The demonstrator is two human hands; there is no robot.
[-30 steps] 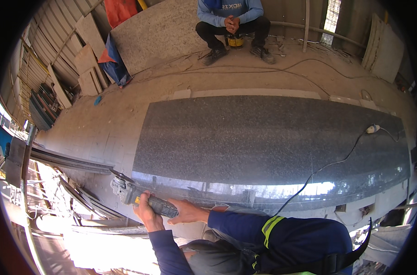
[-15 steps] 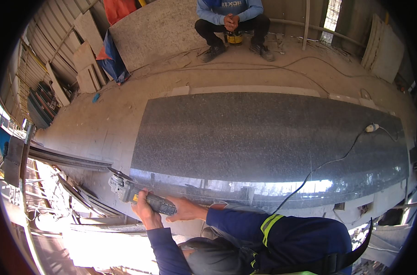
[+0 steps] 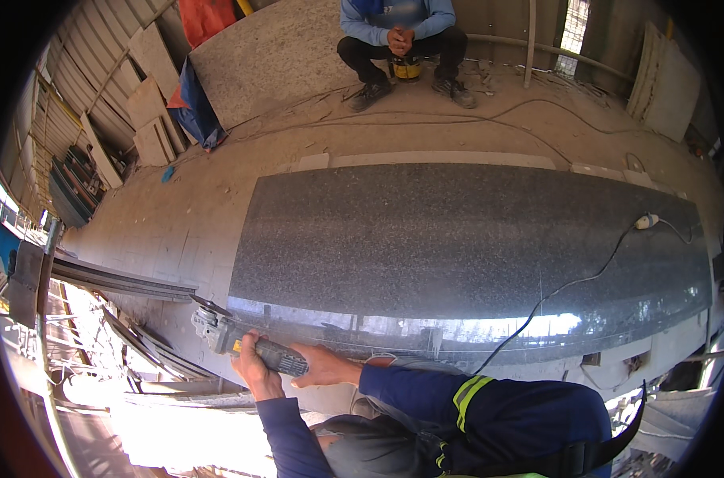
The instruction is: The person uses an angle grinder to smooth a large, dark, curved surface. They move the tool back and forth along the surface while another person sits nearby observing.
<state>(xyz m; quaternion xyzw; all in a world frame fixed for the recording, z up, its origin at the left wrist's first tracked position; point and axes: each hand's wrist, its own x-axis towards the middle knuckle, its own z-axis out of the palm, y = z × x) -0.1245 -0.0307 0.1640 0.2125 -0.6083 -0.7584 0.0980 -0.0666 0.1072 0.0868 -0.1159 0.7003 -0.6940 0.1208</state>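
Observation:
An angle grinder (image 3: 238, 342) with a grey body is held at the left end of a dark, polished stone slab (image 3: 457, 239). Its disc (image 3: 209, 305), seen nearly edge-on, is at the slab's near left corner; whether it touches the stone I cannot tell. My left hand (image 3: 256, 368) is closed round the grinder's body. Farther back, my right hand (image 3: 326, 366) grips the rear end of the tool, its fingers partly hidden behind it. A thin pale line runs along the slab's near edge, where bright light reflects.
A black cord (image 3: 565, 291) crosses the slab to a pale plug connector (image 3: 645, 221). Beyond it, a person (image 3: 402, 40) sits with hands clasped. Stone sheets (image 3: 151, 119) lean at the left, near a blue and orange tarp (image 3: 195, 111). Long dark strips (image 3: 123, 275) lie left of the grinder.

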